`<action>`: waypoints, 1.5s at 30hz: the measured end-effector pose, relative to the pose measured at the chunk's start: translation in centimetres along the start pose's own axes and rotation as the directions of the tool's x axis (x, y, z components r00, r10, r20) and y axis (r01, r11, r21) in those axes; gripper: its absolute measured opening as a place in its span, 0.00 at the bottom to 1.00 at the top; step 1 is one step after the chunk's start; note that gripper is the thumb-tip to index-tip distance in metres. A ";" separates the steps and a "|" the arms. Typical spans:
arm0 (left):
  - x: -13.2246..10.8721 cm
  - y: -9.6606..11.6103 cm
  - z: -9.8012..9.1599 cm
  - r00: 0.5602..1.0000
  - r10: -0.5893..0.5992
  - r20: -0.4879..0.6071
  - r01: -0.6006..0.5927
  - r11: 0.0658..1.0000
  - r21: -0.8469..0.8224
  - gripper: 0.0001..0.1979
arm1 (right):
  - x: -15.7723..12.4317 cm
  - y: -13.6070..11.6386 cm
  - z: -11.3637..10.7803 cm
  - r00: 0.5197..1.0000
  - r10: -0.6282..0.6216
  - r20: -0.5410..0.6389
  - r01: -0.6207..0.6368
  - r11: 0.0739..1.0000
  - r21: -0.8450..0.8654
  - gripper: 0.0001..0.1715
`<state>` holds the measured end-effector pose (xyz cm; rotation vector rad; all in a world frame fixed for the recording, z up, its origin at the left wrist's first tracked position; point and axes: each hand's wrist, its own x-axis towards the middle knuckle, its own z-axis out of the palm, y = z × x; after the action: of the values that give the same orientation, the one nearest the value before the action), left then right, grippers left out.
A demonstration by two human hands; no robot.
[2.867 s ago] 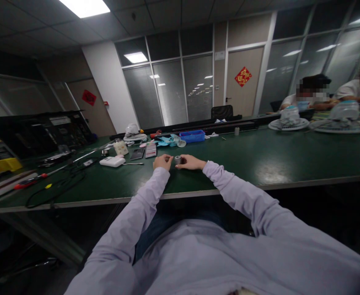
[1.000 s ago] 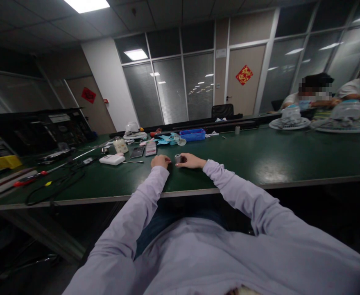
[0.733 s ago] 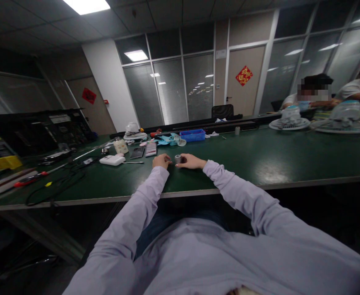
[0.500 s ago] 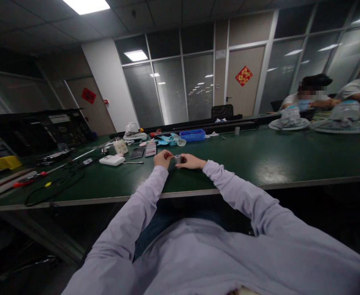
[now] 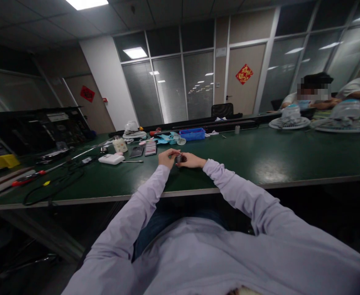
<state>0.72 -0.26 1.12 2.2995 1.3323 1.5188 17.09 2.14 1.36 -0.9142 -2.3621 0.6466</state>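
A small grey cylindrical part (image 5: 178, 159) stands on the green table (image 5: 259, 159) between my hands. My right hand (image 5: 191, 160) rests on the table with its fingers closed around the part's right side. Raised slightly over the top of the part, my left hand (image 5: 168, 157) has its fingertips pinched together; what they hold, if anything, is too small to make out. Lilac sleeves cover both arms.
To the left lie a white device (image 5: 111, 159), a phone (image 5: 137, 152), a small jar (image 5: 120, 144), cables (image 5: 53, 182) and tools. A blue tray (image 5: 192, 134) and blue fan blades (image 5: 166, 139) sit behind. Two other people work at the far right with fan parts (image 5: 290, 119).
My left hand has lifted off the table and moved right, over the top of the cylindrical part. My right hand has stayed on the part.
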 end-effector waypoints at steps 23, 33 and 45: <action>0.0 2.7 -0.7 0.998 -0.035 0.054 0.025 0.986 0.166 0.12 | 0.4 0.6 0.2 1.000 -0.017 0.017 0.016 0.997 0.074 0.17; 0.1 2.4 -0.7 0.996 -0.031 0.083 0.015 0.982 0.190 0.12 | 0.5 0.7 0.2 1.000 -0.015 0.016 0.014 1.000 0.028 0.16; 0.1 2.5 -0.6 0.995 -0.012 0.101 -0.008 0.981 0.192 0.12 | 0.4 0.6 0.1 0.999 -0.046 0.020 0.045 0.997 0.058 0.16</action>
<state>1.82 -1.96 2.71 2.4500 1.5140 1.3039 17.07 2.83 1.03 -0.8301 -2.3632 0.7051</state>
